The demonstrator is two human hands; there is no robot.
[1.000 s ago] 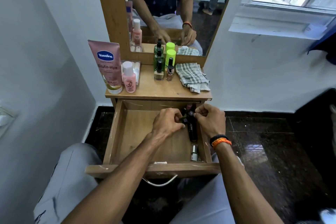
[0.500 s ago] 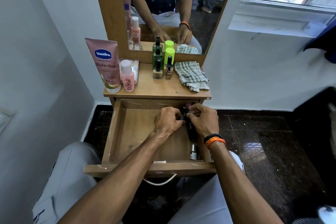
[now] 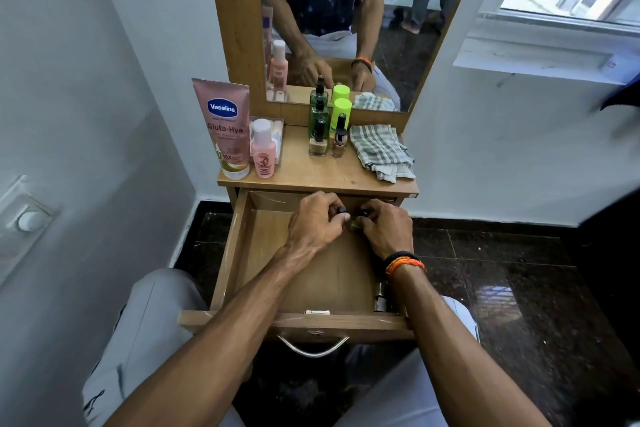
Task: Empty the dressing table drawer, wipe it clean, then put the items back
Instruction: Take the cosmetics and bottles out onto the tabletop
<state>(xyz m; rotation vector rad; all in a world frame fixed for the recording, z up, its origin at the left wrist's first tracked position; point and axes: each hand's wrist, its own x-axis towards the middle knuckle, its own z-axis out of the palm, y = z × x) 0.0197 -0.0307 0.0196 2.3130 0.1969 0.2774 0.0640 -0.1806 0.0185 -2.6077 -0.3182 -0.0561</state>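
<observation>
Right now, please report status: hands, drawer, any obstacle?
Left hand and right hand both grip small dark-capped bottles at back of open drawer. Silver item remains front right. Nothing blocking.

Tube [image 3: 225,128]: pink, blue logo. Small bottle [image 3: 264,153]: pink, white cap. Cloth [image 3: 381,151]: grey-white check. Tall bottle cap [image 3: 341,110]: lime green. Wristbands [image 3: 403,262]: black, orange.

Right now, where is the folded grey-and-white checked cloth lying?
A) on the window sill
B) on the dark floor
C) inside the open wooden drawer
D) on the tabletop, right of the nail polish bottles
D: the folded grey-and-white checked cloth lies on the wooden tabletop, right of the nail polish bottles.
</observation>
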